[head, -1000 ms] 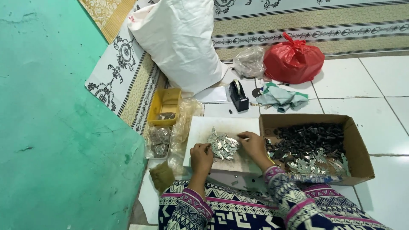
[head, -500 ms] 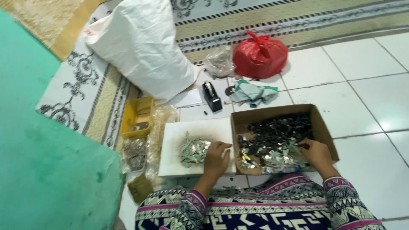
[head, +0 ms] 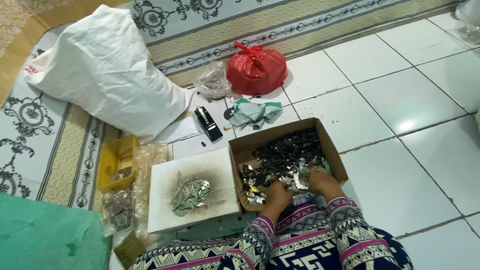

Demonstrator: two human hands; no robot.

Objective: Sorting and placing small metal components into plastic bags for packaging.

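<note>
Digging into the cardboard box [head: 330,145], the left hand [head: 276,194] and right hand [head: 320,181] lie half-buried among small metal pieces [head: 285,160], fingers seemingly loosely curled; grip unclear. These look light, stiff, sharp-edged, best scooped in handfuls.

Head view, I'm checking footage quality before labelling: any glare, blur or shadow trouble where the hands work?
Head view: a bright glare spot on the floor tile; even, soft light; left hand and right hand slightly soft in the cardboard box; small dark and silvery pieces blend together, single ones hard to tell.
</note>
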